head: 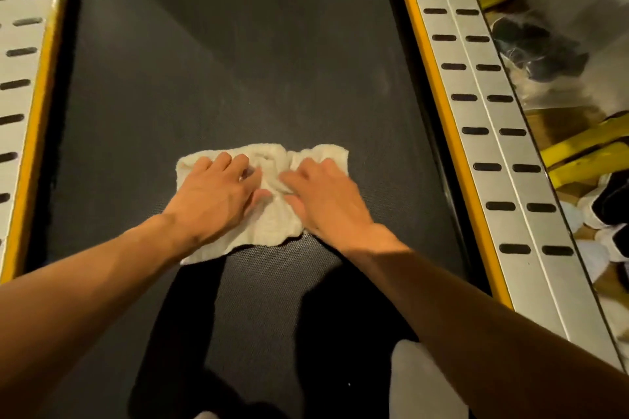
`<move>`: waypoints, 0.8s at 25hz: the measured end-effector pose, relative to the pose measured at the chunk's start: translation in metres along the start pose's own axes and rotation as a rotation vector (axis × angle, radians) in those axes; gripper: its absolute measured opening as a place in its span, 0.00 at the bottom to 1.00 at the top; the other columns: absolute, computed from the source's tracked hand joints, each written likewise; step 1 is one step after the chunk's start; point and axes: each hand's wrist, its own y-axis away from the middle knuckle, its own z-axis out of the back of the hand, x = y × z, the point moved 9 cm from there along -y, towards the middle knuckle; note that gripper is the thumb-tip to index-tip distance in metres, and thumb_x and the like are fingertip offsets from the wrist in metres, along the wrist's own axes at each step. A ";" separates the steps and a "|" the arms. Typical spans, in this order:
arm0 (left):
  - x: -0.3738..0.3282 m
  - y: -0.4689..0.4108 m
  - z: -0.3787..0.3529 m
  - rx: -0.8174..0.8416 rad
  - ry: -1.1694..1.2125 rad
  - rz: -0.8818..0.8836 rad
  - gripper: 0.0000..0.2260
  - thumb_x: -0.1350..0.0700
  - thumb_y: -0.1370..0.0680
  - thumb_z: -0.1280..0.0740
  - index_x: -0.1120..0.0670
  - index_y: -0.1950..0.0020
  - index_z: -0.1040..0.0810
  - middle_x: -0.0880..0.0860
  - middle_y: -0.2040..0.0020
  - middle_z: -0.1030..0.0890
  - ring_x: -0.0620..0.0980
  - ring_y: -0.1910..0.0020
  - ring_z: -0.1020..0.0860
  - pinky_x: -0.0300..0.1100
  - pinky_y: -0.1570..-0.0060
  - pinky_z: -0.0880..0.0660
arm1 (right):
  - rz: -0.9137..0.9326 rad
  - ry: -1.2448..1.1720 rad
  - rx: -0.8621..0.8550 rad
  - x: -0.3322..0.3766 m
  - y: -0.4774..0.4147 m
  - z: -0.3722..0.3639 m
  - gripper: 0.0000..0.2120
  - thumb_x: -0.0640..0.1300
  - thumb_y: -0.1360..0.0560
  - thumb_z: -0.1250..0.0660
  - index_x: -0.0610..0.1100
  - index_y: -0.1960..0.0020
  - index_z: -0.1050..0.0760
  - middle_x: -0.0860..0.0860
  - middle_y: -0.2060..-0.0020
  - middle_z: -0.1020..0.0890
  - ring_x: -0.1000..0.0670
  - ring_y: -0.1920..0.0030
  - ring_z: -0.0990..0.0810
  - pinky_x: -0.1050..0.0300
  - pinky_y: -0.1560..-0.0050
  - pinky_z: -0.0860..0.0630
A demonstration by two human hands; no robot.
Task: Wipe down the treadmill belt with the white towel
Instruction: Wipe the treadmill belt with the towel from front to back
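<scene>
A crumpled white towel (272, 214) lies on the dark treadmill belt (238, 61), a little below the middle of the view. My left hand (214, 194) presses flat on the towel's left half, fingers spread. On the right half rests my right hand (326, 197), also palm down with fingers apart. The two hands nearly touch at the thumbs. Both forearms reach in from the bottom corners. Part of the towel is hidden under the hands.
Yellow-edged silver side rails with dark slots run along the belt at the left (20, 85) and right (476, 112). Beyond the right rail sit yellow frame tubes (578, 153) and shoes (606, 214) on the floor. My legs show at the bottom edge.
</scene>
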 end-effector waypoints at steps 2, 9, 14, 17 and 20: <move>-0.007 0.017 -0.002 0.003 -0.031 -0.076 0.22 0.46 0.22 0.49 0.59 0.50 0.21 0.57 0.54 0.22 0.58 0.61 0.26 0.52 0.64 0.26 | 0.028 -0.073 0.049 0.015 0.020 -0.015 0.11 0.48 0.24 0.36 0.49 0.42 0.25 0.49 0.49 0.24 0.43 0.50 0.29 0.47 0.54 0.26; 0.027 0.054 -0.010 0.113 -0.008 0.059 0.13 0.51 0.23 0.36 0.53 0.40 0.22 0.54 0.49 0.24 0.55 0.53 0.25 0.49 0.62 0.25 | -0.043 -0.006 0.001 0.015 -0.007 -0.006 0.06 0.41 0.23 0.37 0.48 0.47 0.27 0.50 0.52 0.26 0.45 0.53 0.29 0.51 0.63 0.28; 0.038 0.084 -0.010 0.184 -0.003 0.110 0.23 0.46 0.20 0.53 0.50 0.37 0.24 0.51 0.44 0.25 0.51 0.48 0.26 0.46 0.53 0.26 | 0.098 -0.077 0.101 0.061 0.012 -0.031 0.08 0.42 0.25 0.34 0.48 0.47 0.24 0.51 0.53 0.25 0.46 0.54 0.29 0.48 0.63 0.25; 0.034 0.101 -0.010 0.185 -0.006 0.134 0.19 0.47 0.21 0.47 0.51 0.41 0.21 0.52 0.49 0.23 0.53 0.53 0.25 0.47 0.60 0.25 | -0.035 -0.156 0.084 0.049 0.019 -0.036 0.09 0.43 0.24 0.35 0.49 0.44 0.23 0.52 0.49 0.25 0.48 0.49 0.30 0.50 0.55 0.24; 0.060 0.100 -0.011 0.189 -0.007 0.311 0.16 0.48 0.19 0.46 0.51 0.36 0.25 0.53 0.45 0.26 0.53 0.49 0.28 0.46 0.60 0.30 | -0.044 -0.101 0.034 0.060 -0.004 -0.036 0.11 0.40 0.23 0.37 0.47 0.42 0.24 0.50 0.48 0.26 0.46 0.49 0.30 0.50 0.54 0.24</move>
